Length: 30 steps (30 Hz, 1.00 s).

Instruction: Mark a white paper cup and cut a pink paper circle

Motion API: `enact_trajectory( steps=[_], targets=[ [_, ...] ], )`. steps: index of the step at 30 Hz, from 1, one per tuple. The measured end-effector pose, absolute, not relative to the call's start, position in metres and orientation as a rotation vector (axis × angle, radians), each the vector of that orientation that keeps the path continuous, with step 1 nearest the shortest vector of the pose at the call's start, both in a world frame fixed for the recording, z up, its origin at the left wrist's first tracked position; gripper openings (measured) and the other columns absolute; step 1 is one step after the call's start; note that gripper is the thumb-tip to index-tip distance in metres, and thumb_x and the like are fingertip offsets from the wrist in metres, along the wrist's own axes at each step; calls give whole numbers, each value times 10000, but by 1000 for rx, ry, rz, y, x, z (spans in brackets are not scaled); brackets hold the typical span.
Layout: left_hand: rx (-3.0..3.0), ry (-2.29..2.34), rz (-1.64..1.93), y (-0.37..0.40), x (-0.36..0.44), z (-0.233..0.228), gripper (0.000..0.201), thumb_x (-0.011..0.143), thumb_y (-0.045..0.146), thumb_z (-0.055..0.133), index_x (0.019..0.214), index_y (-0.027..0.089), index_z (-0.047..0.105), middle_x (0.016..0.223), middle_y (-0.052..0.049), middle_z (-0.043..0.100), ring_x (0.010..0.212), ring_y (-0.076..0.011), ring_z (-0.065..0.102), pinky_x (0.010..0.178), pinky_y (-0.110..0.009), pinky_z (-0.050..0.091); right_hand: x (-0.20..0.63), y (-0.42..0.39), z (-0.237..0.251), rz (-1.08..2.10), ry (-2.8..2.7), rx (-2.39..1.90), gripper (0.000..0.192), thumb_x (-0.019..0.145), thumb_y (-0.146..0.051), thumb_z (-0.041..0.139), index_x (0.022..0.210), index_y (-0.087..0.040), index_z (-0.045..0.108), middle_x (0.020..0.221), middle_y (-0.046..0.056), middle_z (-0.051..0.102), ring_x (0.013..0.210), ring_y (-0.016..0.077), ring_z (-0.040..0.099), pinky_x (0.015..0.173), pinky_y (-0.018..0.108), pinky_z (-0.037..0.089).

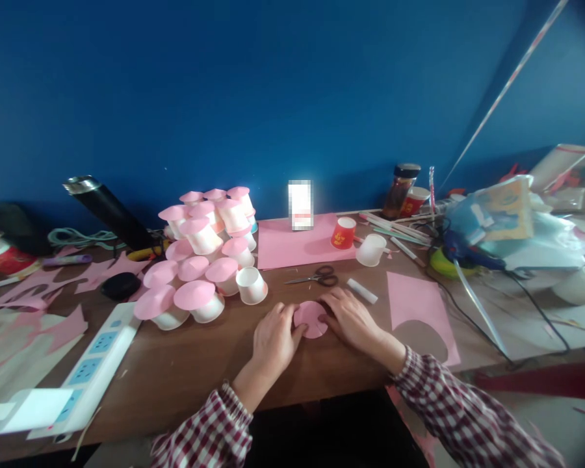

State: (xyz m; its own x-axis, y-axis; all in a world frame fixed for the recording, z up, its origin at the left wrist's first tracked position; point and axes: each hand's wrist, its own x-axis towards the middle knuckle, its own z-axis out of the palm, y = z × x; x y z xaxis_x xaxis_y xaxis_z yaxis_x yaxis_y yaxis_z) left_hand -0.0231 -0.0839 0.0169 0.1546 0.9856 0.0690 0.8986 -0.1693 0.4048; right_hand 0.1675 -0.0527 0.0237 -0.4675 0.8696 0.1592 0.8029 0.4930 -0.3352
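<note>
Left hand [272, 335] and right hand [351, 317] lie flat on the table [185, 370], w/ a pink paper disc [311, 318] between them. Fingers of both hands are curled loosely and touch the disc edges, left side & right side; if they really pinch it, I cannot tell.

Far left, a stack of white cups w/ pink paper tops [202, 260]; one white cup [251, 285] lies on its side, inside not visible. Behind the hands, scissors [316, 278] and a glue stick [362, 290]. Further right a red cup [344, 233], a white cup [371, 249], a dark jar [400, 190]; contents hard to make out. Pink sheet [419, 305] at right, partly cut.
</note>
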Motion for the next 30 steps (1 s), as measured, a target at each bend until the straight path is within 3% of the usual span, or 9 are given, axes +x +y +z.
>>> enact_trajectory(
  steps=[7,10,14,19,22,30],
  targets=[
    [2101,1839,580,-87,-24,10,370,789,352,594,1129,211,562,990,-73,586,881,-214,584,749,-312,439,169,-54,23,510,-2285,-1419,49,818,-169,571,863,-187,559,870,60,609,806,203,570,716,320,453],
    [1909,1721,732,-81,-26,14,321,775,360,607,1046,189,608,931,-72,605,836,-205,584,750,-320,443,172,-49,22,753,-2081,-1400,97,794,-161,569,876,-194,528,820,33,632,763,188,594,686,310,461],
    [1444,1291,879,-61,-24,30,364,783,411,600,1028,144,625,796,-54,618,671,-139,546,625,-257,430,176,-34,34,1071,-1719,-1288,223,773,-219,592,980,-182,519,900,53,656,810,178,622,722,311,490],
    [1016,1030,988,-25,-12,42,422,714,426,679,1018,141,613,586,48,469,459,-44,339,440,-184,245,172,-6,50,1237,-1413,-1151,325,740,-325,648,1005,-174,538,868,47,662,798,172,619,701,304,497],
    [867,920,1025,-7,-4,38,340,673,405,713,831,123,607,540,66,407,447,-33,304,439,-179,221,168,8,47,1337,-1215,-1084,418,694,-378,701,1028,-184,541,858,36,660,760,163,615,638,282,497],
    [842,967,1125,7,6,22,301,629,367,733,707,134,558,520,87,361,437,-28,287,436,-179,213,172,17,31,1446,-1159,-1001,403,686,-464,704,915,-157,578,729,12,622,594,121,571,527,242,464]
  ],
)
